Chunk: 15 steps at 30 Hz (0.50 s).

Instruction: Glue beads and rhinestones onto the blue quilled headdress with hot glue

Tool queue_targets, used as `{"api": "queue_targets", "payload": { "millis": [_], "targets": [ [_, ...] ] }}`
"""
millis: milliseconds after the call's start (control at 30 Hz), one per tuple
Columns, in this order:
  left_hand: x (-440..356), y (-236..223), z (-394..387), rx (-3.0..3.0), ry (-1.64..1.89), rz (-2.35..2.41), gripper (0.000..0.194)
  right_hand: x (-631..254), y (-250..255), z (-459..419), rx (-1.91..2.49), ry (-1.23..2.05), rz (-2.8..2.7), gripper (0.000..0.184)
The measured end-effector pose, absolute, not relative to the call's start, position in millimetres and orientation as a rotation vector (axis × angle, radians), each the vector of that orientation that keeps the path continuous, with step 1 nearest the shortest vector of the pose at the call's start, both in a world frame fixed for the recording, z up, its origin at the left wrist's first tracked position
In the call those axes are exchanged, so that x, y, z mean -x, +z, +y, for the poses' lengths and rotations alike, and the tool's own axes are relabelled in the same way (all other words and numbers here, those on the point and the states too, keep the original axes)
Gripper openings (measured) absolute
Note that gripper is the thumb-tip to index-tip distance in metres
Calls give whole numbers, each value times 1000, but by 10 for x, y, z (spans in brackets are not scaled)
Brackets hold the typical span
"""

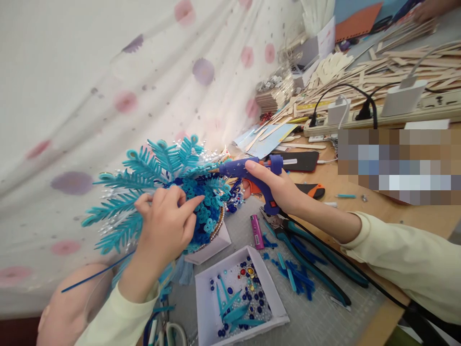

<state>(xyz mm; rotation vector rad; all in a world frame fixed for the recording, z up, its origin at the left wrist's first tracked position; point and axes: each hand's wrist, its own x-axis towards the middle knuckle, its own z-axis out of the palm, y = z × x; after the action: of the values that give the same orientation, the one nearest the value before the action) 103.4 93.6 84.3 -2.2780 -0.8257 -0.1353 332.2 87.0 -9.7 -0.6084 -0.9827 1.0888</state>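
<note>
Spreading across the work area, just beyond the white bead tray (201,302): turquoise chenille-stem ornament (205,211). Reaching over its blossoms with left hand (165,221), fingers bent, index extended, any pinch impossible to tell. Grasping blue hot-glue gun (237,167) in right hand (284,190), nozzle (214,170) close to upper foliage. Apparently positioning for gluing; probably calling for steady aim, with fingertips away from heat.

The white, square cardboard box (273,295) holding round blue beads (261,302) lies on the grey gridded cutting mat (360,307), before the turquoise fuzzy-stemmed ornament (207,211). Right of it lie teal-handled metal pliers (309,266); behind it, the slim magenta plastic lighter (256,231). Flat pale wooden sticks (382,67) lie behind the long white plastic power strip (441,101).
</note>
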Motion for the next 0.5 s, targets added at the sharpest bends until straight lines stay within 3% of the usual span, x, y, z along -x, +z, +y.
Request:
{"api": "queue_targets", "payload": {
  "millis": [200, 400, 500],
  "targets": [
    [-1027, 798, 949, 2257, -162, -768, 34, -3297, -129, 878, 620, 1069, -984, 54],
    [-891, 759, 649, 2277, -582, -741, 11, -3280, -106, 792, 575, 1148, -1051, 46],
    [-800, 622, 435, 2452, -666, -861, 22, -3239, -120, 747, 600, 1229, -1102, 44]
  ]
}}
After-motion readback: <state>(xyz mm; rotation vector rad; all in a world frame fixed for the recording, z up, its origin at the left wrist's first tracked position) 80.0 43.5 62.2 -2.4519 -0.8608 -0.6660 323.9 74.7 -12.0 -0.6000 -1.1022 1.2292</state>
